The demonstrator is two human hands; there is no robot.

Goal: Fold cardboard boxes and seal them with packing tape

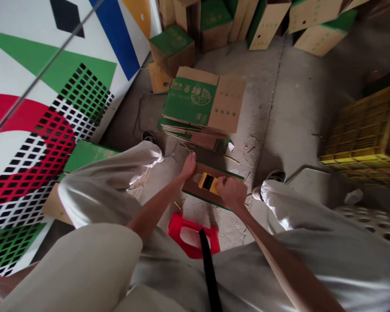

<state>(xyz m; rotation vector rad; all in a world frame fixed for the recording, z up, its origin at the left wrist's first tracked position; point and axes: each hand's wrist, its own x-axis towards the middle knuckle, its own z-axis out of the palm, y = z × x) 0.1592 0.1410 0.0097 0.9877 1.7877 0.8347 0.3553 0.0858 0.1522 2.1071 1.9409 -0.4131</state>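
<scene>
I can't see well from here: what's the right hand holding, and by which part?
The right hand grips a yellow tool by its right end, over a flattened cardboard box.

2 bare forearms (152,204) angle forward and inward, hands just apart. Left hand (188,166): fingers extended and held together, tips pointing away from body. Right hand (232,193): fingers curled downward, knuckles uppermost, wrist nearly in line with forearm.
</scene>
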